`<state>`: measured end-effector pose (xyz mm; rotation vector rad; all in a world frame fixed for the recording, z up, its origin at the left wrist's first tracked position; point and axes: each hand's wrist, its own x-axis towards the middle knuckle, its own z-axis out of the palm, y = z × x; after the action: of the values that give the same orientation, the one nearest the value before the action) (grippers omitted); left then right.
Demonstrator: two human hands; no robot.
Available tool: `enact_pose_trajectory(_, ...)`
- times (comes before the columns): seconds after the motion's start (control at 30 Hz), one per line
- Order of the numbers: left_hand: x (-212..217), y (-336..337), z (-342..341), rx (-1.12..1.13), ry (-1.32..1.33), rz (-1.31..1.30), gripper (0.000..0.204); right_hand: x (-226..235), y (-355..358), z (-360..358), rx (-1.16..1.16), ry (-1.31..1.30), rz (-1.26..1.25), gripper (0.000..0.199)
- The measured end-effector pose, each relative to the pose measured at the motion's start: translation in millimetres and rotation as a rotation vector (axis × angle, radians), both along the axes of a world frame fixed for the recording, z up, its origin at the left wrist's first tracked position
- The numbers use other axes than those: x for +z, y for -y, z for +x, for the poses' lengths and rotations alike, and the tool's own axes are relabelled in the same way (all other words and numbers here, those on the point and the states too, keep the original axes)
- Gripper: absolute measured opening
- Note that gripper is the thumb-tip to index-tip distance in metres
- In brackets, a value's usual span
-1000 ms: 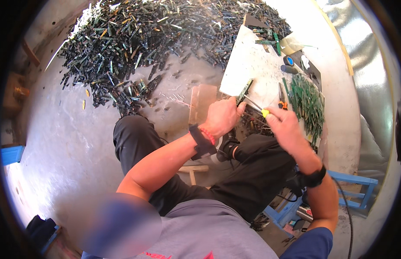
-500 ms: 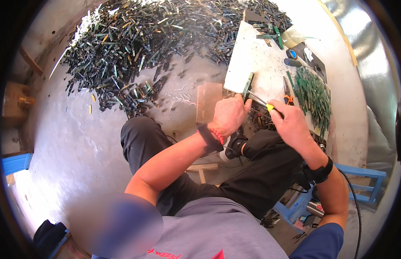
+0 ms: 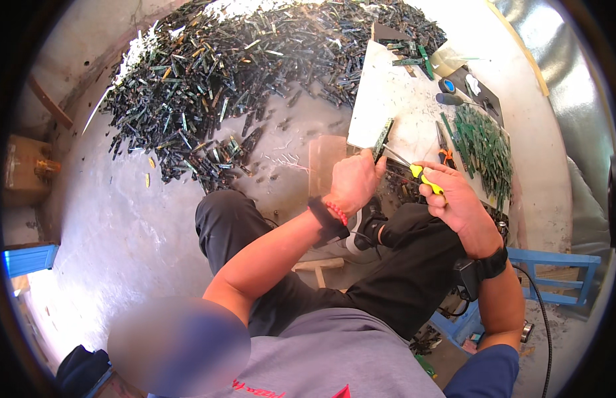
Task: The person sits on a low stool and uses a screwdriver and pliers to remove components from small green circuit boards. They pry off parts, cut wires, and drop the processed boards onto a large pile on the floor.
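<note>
My left hand [image 3: 354, 180] is closed around the lower end of a narrow green circuit board strip [image 3: 383, 136], which tilts up over the near edge of a white board [image 3: 381, 86]. In my right hand [image 3: 456, 199] is a screwdriver [image 3: 428, 182] with a yellow and black handle, gripped between thumb and fingers. Its thin shaft points up and left toward the strip. Whether the tip touches the strip I cannot tell. Pliers [image 3: 445, 147] with orange and black handles lie on the white board, just beyond my right hand.
A large heap of dark strips [image 3: 235, 79] spreads over the floor ahead and left. Stacked green strips [image 3: 480, 149] lie on the board's right side, near a dark-handled tool [image 3: 450, 99] and a blue-and-black roll [image 3: 447, 85]. A blue frame [image 3: 553, 275] stands at right.
My right hand has moved slightly right and down, its grip shifted so more of the yellow handle shows. My left hand still holds the strip. The whole view has shifted a little.
</note>
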<state>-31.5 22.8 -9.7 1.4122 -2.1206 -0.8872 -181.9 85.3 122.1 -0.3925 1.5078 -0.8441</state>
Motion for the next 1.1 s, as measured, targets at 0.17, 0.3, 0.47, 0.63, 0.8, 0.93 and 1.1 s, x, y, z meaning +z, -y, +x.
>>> enact_pose_trajectory(0.17, 0, -3, 0, -0.007, 0.049, -0.022, 0.043, -14, -12, -3, -0.023, 0.19, -0.054, 0.026)
enact_pose_trajectory(0.3, -3, -7, -3, 0.0, 0.048, -0.033, 0.044, -9, -14, 8, 0.036, -0.076, -0.063, 0.024)
enact_pose_trajectory(0.47, -1, -6, -4, -0.02, 0.017, -0.047, 0.046, -30, -9, 3, 0.345, -0.676, -0.387, 0.026)
enact_pose_trajectory(0.63, -1, -3, -7, -0.004, 0.017, -0.021, 0.047, -27, -13, 27, 0.725, -1.459, -0.634, 0.03)
enact_pose_trajectory(0.8, 0, -2, -4, -0.005, -0.002, -0.002, 0.047, -21, -5, 19, 0.454, -0.955, -0.348, 0.029)
enact_pose_trajectory(0.93, -4, 0, -1, -0.006, -0.001, -0.047, 0.045, 1, -2, 16, 0.025, -0.191, -0.023, 0.025)
enact_pose_trajectory(1.1, -5, -4, -2, -0.005, 0.057, -0.078, 0.043, -9, -8, 22, -0.134, -0.071, -0.024, 0.025)
